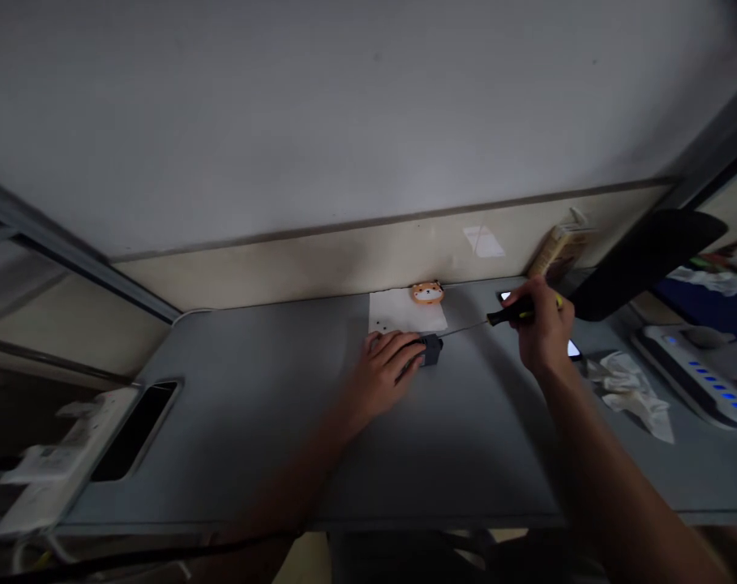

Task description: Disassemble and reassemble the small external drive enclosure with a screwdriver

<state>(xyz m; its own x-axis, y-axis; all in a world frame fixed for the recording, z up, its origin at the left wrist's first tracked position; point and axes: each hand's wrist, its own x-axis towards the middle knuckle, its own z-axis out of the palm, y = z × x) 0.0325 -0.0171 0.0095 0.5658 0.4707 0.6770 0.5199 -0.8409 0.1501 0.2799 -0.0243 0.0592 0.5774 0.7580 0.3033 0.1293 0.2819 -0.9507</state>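
Note:
A small dark grey boxy device [430, 350] rests on the grey desk, and my left hand [392, 363] is closed over its left side. My right hand [543, 324] grips the black and yellow handle of a screwdriver [507, 314]. The screwdriver lies nearly level, its thin shaft pointing left, with the tip at the device's upper edge. Whether the tip sits in a screw is too small to tell. Just behind the device is a white sheet of paper [396, 310] with a few tiny dark specks on it. An orange animal-face case [427, 293] sits on the paper's far right corner.
A phone [137, 430] and a white power strip [70, 466] lie at the desk's left end. Crumpled tissue [632, 393] and a device with blue lights [702, 377] are at right. A lit screen shows partly behind my right hand. A wall closes off the back.

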